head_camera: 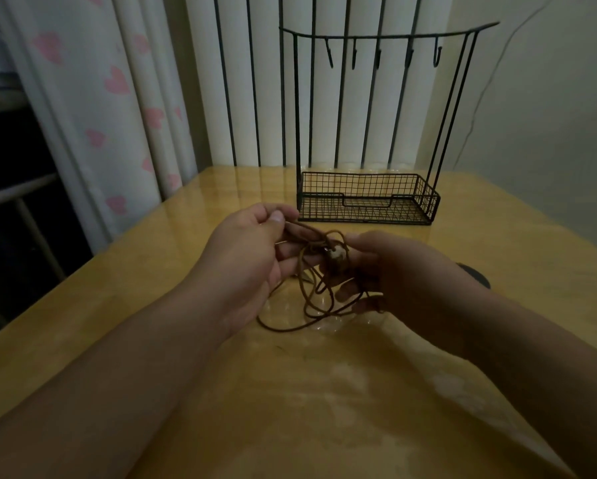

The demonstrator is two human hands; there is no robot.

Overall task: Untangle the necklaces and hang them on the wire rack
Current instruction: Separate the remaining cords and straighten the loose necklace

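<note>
STATE: brown necklace cords (319, 271) pinched in left hand (245, 250) grip, held in right hand (393, 267) grip | RISK: knot tightened if pulled apart | RACK: wire rack (366, 198) hooks unused

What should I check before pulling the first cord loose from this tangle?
1. Left hand has a grip on a strand: ok, thumb and fingers pinch the brown cords.
2. Right hand holds the knot by the pale bead: ok.
3. Cords separated: not ok, loops overlap and hang down to the table.
4. How many necklaces: cannot tell.
5. Hooks on the wire rack free: ok, nothing hangs there.
6. Rack upright and in front of the hands: ok.
</note>
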